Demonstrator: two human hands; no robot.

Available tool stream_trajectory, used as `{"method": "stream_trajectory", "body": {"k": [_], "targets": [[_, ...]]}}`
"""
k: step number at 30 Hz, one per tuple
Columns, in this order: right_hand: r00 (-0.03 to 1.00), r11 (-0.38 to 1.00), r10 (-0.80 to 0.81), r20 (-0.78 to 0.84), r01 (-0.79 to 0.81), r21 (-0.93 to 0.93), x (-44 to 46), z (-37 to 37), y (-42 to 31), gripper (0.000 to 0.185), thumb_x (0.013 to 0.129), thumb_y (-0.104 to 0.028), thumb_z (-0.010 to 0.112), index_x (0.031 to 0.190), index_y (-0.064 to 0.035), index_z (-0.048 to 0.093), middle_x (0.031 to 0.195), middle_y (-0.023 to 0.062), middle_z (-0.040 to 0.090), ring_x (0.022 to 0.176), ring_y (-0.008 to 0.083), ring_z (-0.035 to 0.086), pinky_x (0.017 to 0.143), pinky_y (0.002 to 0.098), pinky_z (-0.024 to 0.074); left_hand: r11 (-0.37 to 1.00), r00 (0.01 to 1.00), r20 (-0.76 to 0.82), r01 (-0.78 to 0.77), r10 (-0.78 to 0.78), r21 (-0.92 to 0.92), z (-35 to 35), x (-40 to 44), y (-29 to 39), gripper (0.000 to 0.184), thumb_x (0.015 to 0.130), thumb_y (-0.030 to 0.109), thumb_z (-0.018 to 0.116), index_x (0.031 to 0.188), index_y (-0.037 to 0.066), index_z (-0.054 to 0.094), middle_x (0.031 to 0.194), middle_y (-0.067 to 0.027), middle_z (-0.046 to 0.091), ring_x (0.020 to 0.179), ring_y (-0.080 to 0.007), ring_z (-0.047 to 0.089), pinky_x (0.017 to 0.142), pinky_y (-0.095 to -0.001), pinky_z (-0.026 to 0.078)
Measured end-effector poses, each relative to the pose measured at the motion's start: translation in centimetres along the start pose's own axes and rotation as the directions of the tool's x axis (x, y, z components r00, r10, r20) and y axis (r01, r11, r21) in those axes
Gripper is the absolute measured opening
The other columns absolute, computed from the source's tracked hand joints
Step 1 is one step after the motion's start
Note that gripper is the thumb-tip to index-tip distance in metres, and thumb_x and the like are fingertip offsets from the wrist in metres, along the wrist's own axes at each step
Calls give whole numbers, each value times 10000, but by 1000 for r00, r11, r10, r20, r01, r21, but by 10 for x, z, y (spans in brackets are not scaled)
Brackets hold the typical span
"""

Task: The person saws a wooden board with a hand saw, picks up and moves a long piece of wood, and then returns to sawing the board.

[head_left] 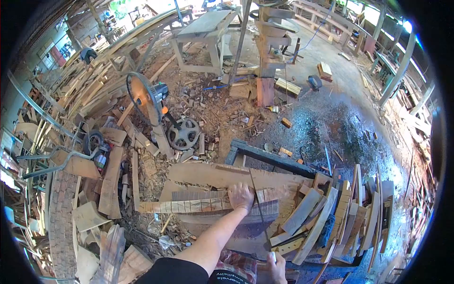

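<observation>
My left hand (241, 195) lies on a curved piece of wood (182, 205) with a row of dark crosswise lines along it, its fingers spread over the wood. Close to the right of that hand runs the long thin blade of a handsaw (260, 208), crossing the wood. Near the bottom edge, my right hand (277, 268) is closed round the saw's pale handle. Under the curved piece lie wide boards (208, 174). Whether the blade's teeth are sunk into the wood cannot be made out.
Curved planks (321, 220) are stacked on the right beside a dark frame (279, 163). A fan (144, 97) stands ahead on the left, among wood scraps. Farther off are a workbench (203, 23) and a bent-over person (88, 55). A metal-handled cart (71, 156) stands at left.
</observation>
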State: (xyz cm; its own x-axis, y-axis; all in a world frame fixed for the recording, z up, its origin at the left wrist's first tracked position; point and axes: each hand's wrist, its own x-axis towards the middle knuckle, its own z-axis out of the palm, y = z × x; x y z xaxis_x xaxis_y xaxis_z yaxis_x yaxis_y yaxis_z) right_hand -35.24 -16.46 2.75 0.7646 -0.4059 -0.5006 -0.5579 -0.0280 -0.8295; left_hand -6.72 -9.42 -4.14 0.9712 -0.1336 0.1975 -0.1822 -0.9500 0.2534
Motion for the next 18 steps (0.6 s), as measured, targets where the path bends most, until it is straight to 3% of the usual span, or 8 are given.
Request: {"method": "stream_trajectory", "body": {"k": [2,5,7,8,12,14,17,18], "targets": [[994,986,-97,-51,89,-144,34,17,2,453,847,-427,567,758,17,562,621,187,544,592,270,549,573,401,418,1000,1000,6,-5,5,-11,2,0,-2,200,811,300,530,807,113,602,858,-56,596,877,-251,542,721,-423,413],[964,965,-231,-128,210,-159,73,40,-37,451,853,-421,558,759,19,552,609,178,528,591,247,542,575,396,418,1000,1000,11,-1,1,-24,5,1,-2,196,805,294,533,808,115,612,867,-58,600,886,-249,546,741,-424,410],[997,993,-38,-70,30,-110,80,39,-48,457,855,-426,555,749,18,548,607,182,520,593,262,544,579,396,418,999,1000,18,8,-7,-31,6,2,-4,188,793,287,545,808,117,622,876,-59,602,897,-246,549,762,-426,406],[979,975,-153,-138,126,-185,68,39,-58,473,856,-434,551,717,17,539,600,158,521,592,244,543,575,380,417,999,999,28,16,-15,-32,8,1,-4,193,793,289,542,810,115,624,880,-62,606,899,-248,550,761,-427,407],[991,982,-130,-38,123,-140,24,17,4,453,857,-420,560,704,6,539,598,131,526,595,210,543,572,369,419,998,998,48,29,-27,-58,0,3,0,199,799,277,524,809,109,630,881,-76,609,877,-259,557,746,-427,412],[973,972,-196,-123,177,-153,17,17,27,467,868,-435,521,644,-26,509,521,12,457,517,119,472,477,316,365,997,998,55,31,-27,-72,6,-1,2,205,806,265,506,808,103,631,894,-91,612,877,-270,561,753,-439,414],[1000,996,-22,-10,23,90,64,36,-40,387,890,-356,550,733,-3,551,600,30,513,573,130,487,526,310,387,995,989,133,67,-57,-72,22,-2,-3,239,825,231,453,820,84,640,947,-136,619,914,-308,571,782,-477,419],[982,983,-179,-63,181,29,96,44,-8,353,908,-353,529,732,-47,512,550,-11,448,477,92,420,432,272,319,996,989,121,87,-87,5,34,-2,-6,250,822,284,485,857,92,641,862,-124,619,873,-311,564,725,-430,434]]}}
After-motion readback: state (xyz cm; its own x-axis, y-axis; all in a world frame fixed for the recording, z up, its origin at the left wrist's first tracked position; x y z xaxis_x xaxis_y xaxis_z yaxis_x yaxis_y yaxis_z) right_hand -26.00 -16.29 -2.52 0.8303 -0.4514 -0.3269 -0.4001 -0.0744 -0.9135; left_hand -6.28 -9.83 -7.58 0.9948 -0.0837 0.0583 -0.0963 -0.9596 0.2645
